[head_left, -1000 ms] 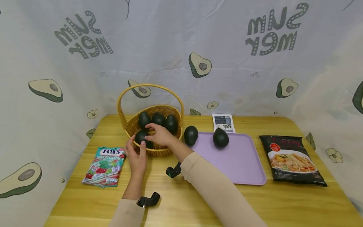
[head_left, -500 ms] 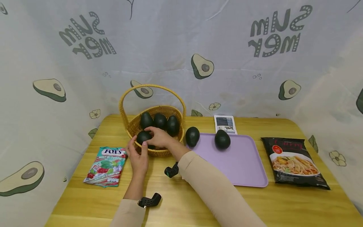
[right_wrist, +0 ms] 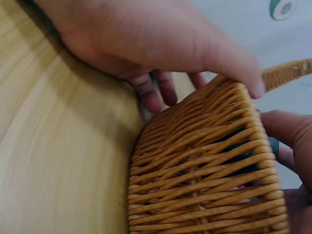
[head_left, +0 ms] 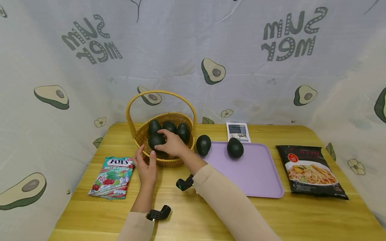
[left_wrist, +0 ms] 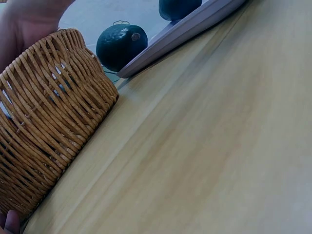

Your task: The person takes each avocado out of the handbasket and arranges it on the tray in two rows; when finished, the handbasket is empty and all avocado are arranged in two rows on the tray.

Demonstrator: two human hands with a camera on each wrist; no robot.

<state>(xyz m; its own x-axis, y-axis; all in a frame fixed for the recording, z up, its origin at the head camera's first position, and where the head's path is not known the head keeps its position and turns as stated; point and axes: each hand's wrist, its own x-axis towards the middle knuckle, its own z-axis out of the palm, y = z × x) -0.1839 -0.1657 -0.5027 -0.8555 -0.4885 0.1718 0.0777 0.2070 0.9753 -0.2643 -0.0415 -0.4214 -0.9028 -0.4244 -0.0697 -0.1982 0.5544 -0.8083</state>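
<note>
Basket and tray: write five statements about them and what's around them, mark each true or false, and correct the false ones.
1. The right hand holds an avocado in the basket. True.
2. The basket is white. False: it is yellow-brown.
3. The left hand touches the basket. True.
4. The noodle pack lies right of the tray. True.
5. The tray stands left of the basket. False: it is on the right.

Avocado-print cloth around three sides of a wood-grain table makes this a curtained-off booth.
</note>
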